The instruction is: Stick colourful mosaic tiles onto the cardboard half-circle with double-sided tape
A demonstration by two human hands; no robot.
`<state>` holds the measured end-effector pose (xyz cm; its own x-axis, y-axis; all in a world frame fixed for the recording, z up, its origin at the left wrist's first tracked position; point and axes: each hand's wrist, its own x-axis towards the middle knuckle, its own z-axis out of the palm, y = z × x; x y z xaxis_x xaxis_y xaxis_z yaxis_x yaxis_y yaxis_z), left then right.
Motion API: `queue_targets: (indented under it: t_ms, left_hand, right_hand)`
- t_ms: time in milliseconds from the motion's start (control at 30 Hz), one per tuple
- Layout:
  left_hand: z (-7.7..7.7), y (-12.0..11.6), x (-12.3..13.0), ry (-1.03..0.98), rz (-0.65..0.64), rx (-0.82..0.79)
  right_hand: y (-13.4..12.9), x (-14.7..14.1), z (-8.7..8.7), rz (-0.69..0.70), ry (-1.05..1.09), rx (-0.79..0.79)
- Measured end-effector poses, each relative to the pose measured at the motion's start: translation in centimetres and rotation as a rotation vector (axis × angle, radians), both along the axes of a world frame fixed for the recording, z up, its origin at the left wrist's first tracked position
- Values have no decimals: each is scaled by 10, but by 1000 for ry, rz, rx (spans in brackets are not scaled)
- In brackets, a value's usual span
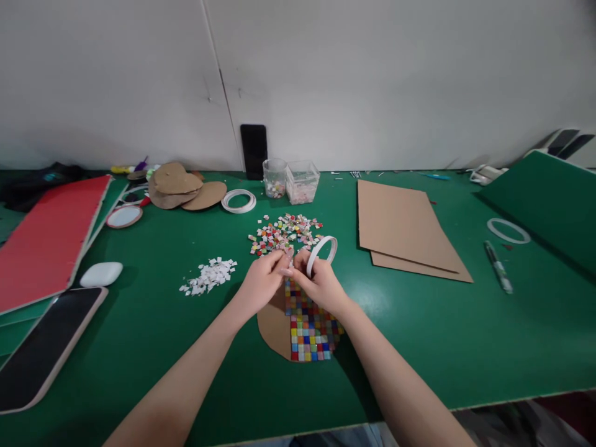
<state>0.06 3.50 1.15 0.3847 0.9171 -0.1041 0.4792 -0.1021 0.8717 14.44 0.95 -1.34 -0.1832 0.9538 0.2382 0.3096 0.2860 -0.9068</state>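
My left hand (258, 282) is closed in a pinch, its fingertips meeting those of my right hand; what is between them is too small to make out. A roll of white tape (313, 259) stands on edge in my right hand (326, 288), whose fingers are curled. Below both hands lies a rounded piece of cardboard (274, 329), bare on its left side. Small colourful mosaic tiles (305, 340) cover its right part in rows, partly hidden by my right hand and forearm. Just beyond my fingers spreads a heap of loose coloured tiles (284, 233).
White paper bits (209, 276) lie left of my hands. Behind stand a clear cup (274, 177), a plastic box (302, 183) and a phone (254, 152) against the wall. Cardboard sheets (400, 223) and a pen (498, 267) lie right; another phone (46, 347) lies left.
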Motion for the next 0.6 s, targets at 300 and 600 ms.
queue_targets:
  t_ms: [300,600]
  left_hand:
    - [0,-4,5,-256,11,-258]
    - [1,-5,8,-238,61,-240]
  right_hand:
    - [0,-3,-3,-6,-78,67]
    - [1,-3,-5,-102,-43,61]
